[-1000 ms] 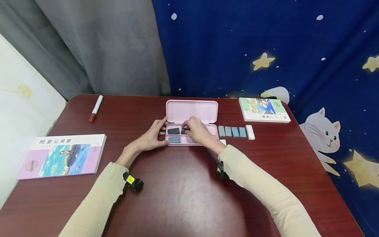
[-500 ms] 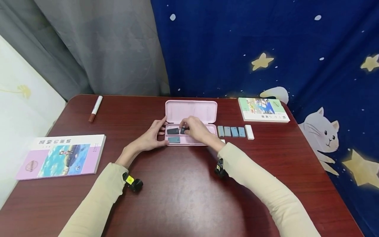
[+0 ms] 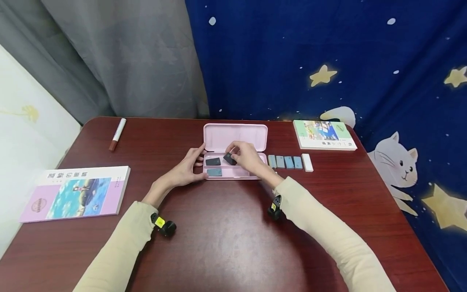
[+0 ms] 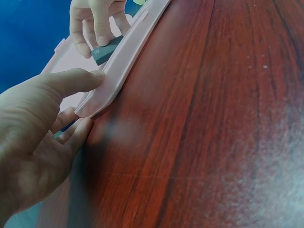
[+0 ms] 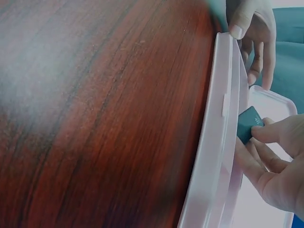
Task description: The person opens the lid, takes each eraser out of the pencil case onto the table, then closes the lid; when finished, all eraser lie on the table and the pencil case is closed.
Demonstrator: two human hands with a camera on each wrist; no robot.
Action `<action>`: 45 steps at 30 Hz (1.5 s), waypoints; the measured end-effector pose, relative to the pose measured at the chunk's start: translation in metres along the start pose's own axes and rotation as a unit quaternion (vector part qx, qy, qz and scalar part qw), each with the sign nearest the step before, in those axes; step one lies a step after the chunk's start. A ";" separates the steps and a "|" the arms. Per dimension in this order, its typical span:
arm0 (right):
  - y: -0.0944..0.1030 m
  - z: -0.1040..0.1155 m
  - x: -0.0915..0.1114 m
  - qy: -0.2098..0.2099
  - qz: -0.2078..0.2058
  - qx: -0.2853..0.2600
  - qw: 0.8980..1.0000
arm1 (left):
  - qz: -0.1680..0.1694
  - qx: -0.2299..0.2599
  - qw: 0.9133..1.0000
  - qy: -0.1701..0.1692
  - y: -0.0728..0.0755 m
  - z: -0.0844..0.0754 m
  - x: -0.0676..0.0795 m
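A pink pencil case (image 3: pixel 235 138) lies with its lid back on the table. My left hand (image 3: pixel 184 170) holds its left end, the thumb at the front corner and the index finger near the hinge. Over the upper compartment my right hand (image 3: pixel 246 157) pinches a black eraser (image 3: pixel 230 158), tilted between thumb and fingers; the right wrist view shows faint lettering on this eraser (image 5: pixel 250 124). Another black eraser (image 3: pixel 213 162) lies in the upper compartment at the left. Below it, in the front compartment, sits a blue-grey eraser (image 3: pixel 214 172).
Right of the case stands a row of several blue-grey erasers (image 3: pixel 288 162), ending in a white one (image 3: pixel 307 162). A green-and-white book (image 3: pixel 324 135) lies at the back right, a purple-and-white book (image 3: pixel 78 192) at the left. A marker (image 3: pixel 118 134) rests at the back left.
My right hand has raised the black eraser from the upper compartment and shifted slightly right, so more of the eraser shows. The left hand stays at the case's left end.
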State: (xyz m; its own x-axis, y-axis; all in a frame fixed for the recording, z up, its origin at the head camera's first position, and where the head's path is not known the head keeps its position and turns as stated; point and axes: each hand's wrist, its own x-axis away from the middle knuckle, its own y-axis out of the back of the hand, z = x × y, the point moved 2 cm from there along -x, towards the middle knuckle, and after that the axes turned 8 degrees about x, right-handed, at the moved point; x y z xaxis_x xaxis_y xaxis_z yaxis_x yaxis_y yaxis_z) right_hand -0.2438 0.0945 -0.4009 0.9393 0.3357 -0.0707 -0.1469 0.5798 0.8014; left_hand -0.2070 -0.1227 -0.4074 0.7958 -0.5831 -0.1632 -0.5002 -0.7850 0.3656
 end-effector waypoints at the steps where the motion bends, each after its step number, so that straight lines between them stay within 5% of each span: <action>1: 0.001 -0.001 0.001 -0.007 -0.004 -0.011 1.000 | 0.000 0.003 1.000 0.002 0.000 -0.001 0.000; 3: 0.003 -0.002 0.001 -0.018 -0.012 -0.030 0.999 | -0.001 0.004 1.000 0.002 0.000 -0.002 0.001; 10: 0.017 -0.009 0.002 -0.060 -0.043 -0.116 0.991 | -0.007 -0.006 1.000 -0.003 0.001 0.036 -0.005; 20: 0.014 -0.013 0.016 -0.091 -0.014 -0.182 0.979 | -0.011 -0.026 0.999 0.019 0.001 0.033 -0.005; 28: 0.014 -0.008 0.030 -0.136 -0.006 -0.292 0.947 | -0.011 -0.051 0.998 0.018 0.001 0.030 -0.008; 45: 0.015 -0.026 0.056 -0.156 0.011 -0.298 0.942 | -0.010 -0.011 1.000 -0.005 0.004 0.038 -0.003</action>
State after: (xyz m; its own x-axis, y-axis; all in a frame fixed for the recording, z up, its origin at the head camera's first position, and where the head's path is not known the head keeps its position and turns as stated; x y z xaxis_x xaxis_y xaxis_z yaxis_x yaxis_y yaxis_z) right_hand -0.2016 0.1417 -0.4082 0.9655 0.1722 0.1954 -0.2285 0.9202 0.3179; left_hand -0.2244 -0.1321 -0.4404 0.8019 -0.5699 -0.1796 -0.4771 -0.7916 0.3818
